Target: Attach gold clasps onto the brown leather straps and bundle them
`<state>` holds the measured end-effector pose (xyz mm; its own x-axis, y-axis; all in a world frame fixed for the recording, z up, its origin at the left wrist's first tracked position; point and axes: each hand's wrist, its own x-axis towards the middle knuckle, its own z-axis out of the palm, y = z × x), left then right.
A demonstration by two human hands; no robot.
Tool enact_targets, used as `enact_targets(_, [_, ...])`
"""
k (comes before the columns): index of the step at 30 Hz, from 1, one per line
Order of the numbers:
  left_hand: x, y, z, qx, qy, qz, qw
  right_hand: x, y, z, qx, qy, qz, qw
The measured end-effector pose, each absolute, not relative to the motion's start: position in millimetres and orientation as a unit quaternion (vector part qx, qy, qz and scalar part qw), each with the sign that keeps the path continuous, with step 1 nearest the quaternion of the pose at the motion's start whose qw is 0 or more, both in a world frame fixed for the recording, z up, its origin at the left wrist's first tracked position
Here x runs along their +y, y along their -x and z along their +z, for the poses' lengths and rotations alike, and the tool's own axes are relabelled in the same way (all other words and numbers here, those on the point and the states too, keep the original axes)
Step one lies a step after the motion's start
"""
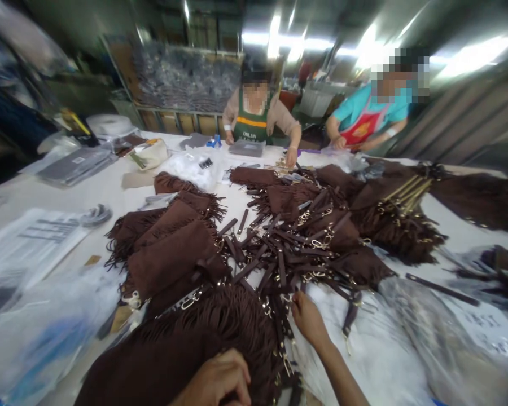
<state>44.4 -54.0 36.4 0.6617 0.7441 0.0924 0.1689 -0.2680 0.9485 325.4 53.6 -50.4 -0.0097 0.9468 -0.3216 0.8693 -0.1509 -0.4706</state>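
Note:
My right hand (pixel 308 318) reaches into the near edge of a pile of dark brown straps (pixel 281 262) with gold clasps. Its fingers are pinched together at the end of one strap. Over a brown fringed bag (pixel 152 361) close to me lies my left hand (pixel 224 375). The fingers of that hand are curled in, and whatever they may hold is hidden. Long fringe (pixel 237 316) spreads along the far side of this bag. A gold clasp (pixel 190 300) shows just beyond the fringe.
More brown fringed bags (pixel 173 254) lie stacked at left, others (pixel 334 186) behind the straps. Clear plastic bags (pixel 444 332) cover the right side; white packaging (pixel 29 242) lies left. Across the table (pixel 131 197) two people work, one in a green apron (pixel 250 125), one in red (pixel 366 124).

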Motion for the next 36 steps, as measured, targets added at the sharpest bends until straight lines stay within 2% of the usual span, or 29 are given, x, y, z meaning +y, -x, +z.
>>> enact_targets(7, [-61,-43,56,0.349,-0.72,0.261,0.541,5,-322,14,-0.664,0.6,0.418,0.156])
enact_targets(13, [-61,-42,57,0.342,-0.735,0.252,0.529,-56,-292,49,-0.568,0.53,0.579,0.246])
enact_targets(19, [-64,-43,54,0.348,-0.735,0.259,0.521,-98,-278,51,-0.532,0.496,0.64,0.248])
enact_targets(24, [-69,-47,56,0.371,-0.73,0.261,0.511,-110,-275,33,-0.494,0.465,0.684,0.269])
enact_targets(29, [-68,-48,53,0.372,-0.733,0.259,0.508,-113,-272,24,-0.512,0.451,0.693,0.231])
enact_targets(33, [-69,-47,54,0.376,-0.735,0.256,0.502,-122,-266,38,-0.524,0.47,0.655,0.274])
enact_targets(36, [-69,-46,55,0.374,-0.743,0.247,0.498,-123,-263,44,-0.466,0.479,0.684,0.292])
